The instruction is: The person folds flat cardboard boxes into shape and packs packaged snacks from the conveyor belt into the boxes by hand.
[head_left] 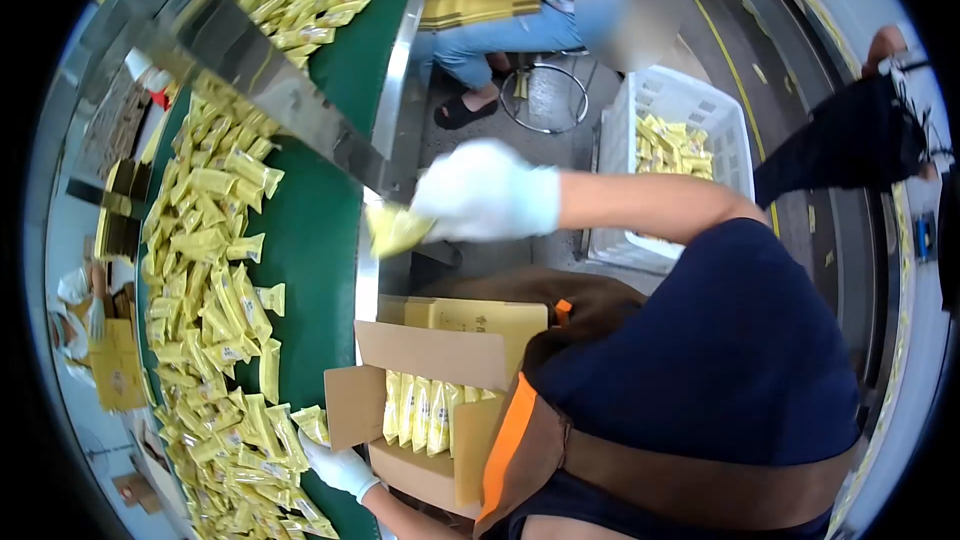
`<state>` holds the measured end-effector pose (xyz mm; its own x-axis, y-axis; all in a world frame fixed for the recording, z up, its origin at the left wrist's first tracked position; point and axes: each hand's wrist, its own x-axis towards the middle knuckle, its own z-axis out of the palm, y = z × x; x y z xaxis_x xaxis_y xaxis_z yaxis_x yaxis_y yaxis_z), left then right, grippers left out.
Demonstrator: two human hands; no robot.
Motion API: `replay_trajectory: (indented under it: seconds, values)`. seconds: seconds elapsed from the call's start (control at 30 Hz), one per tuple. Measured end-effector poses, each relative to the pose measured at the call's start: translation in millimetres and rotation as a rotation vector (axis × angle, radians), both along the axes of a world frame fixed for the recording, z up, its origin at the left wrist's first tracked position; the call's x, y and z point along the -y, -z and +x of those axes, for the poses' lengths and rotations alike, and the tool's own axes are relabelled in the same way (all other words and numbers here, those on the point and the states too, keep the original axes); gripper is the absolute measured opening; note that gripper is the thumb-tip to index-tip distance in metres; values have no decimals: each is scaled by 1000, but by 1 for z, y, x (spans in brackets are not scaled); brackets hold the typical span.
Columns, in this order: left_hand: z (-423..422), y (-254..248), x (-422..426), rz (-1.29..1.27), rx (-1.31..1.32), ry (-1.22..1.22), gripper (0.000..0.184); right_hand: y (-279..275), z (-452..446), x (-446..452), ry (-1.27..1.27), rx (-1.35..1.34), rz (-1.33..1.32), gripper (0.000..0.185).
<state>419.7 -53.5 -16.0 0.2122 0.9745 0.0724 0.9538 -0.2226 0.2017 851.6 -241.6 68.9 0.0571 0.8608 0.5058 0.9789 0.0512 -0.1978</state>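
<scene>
The person's right hand [480, 190], in a white glove, pinched one end of a yellow packet [393, 230] between the fingers, holding it up over the near edge of the green conveyor belt [322, 240], above the metal rail [368, 285]. The left hand [342, 467], also gloved, was low at that same near edge, with a second packet [312, 424] at its fingertips; whether the fingers were closed on it could not be told.

Between the hands, just beside the rail, an open carton [430, 350] had its flaps folded outward. Inside, a row of packets [420, 415] stood side by side, starting at the wall closest to the belt. Flat cardboard [485, 316] lay just beyond the carton on the right-hand side. Loose packets [215, 330] were heaped along the belt's far edge, spreading to its near edge by the left hand. Behind the right forearm, a white crate [690, 92] held more packets in a jumbled pile [672, 145].
</scene>
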Motion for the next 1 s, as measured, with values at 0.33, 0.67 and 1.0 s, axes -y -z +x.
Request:
replay_trajectory:
  seconds: [0.33,0.67,1.0]
  values:
    - [-25,16,-5,61,-9,22,67,166,304,403,994,-63,-716,49]
    - [-20,8,-13,13,21,-27,47,-12,25,-1,-254,-636,-659,18]
    - [0,6,8,95,-86,16,62,80,-215,-330,-733,55,-348,36]
